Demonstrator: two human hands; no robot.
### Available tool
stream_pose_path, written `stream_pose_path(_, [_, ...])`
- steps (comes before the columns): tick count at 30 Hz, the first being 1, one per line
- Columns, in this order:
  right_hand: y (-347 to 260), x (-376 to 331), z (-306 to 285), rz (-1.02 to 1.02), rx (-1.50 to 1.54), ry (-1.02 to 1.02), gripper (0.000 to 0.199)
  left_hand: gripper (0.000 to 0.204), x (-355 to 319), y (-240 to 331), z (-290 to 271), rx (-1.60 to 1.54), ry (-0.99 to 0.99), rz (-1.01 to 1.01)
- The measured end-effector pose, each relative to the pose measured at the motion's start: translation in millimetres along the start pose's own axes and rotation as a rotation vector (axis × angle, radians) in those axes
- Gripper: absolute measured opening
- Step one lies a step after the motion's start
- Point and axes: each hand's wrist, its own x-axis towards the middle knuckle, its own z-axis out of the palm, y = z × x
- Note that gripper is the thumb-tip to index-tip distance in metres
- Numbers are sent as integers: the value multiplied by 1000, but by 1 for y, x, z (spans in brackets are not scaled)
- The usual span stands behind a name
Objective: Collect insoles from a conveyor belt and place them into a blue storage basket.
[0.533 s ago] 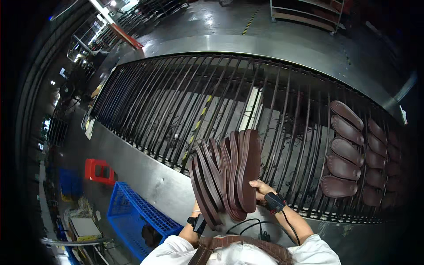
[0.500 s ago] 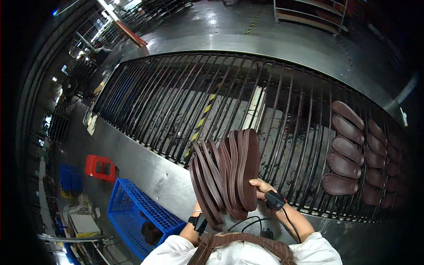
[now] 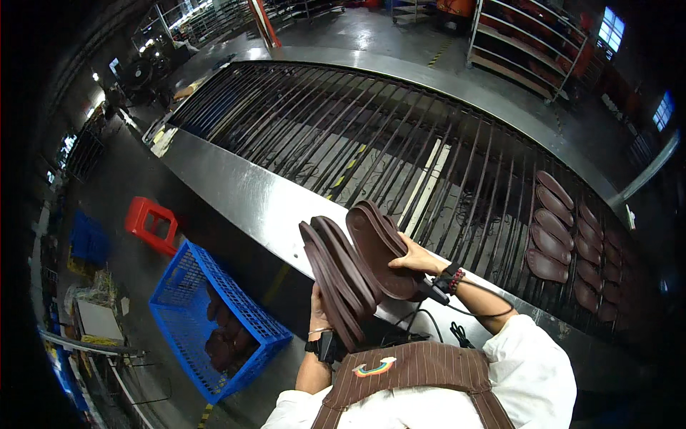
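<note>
Between my hands stands a stack of dark brown shoe soles, held upright on their edges. My left hand is closed against the outer left sole; most of its fingers are hidden behind the stack. On the other side, my right hand grips the rightmost soles, its thumb lying across the smooth inner face of one. Those soles lean apart from the left ones at the top. The stack is just above the near metal edge of the roller conveyor.
A blue crate with some brown soles stands below left, near a red stool. Rows of brown soles lie on the conveyor rollers at right. Black cables hang by my right forearm. A rack stands behind.
The view has turned, showing more of the blue crate. My right hand has shifted higher on the stack, and the right soles now tilt with their flat face showing.
</note>
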Motion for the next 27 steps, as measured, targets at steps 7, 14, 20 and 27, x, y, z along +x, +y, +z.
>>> stream_pose_path(7, [-46, -18, 51, 59, -35, 6, 90, 46, 13, 12, -28, 94, 51, -65])
stream_pose_path(14, [-51, -32, 39, 136, 95, -79, 90, 44, 32, 14, -22, 245, 62, -104])
stream_pose_path(20, [-3, -14, 24, 116, 80, -116, 102, 37, 32, 6, -7, 211, 24, -137])
stream_pose_path(27, [30, -23, 20, 105, 444, -40, 67, 36, 36, 7, -34, 137, 87, -129])
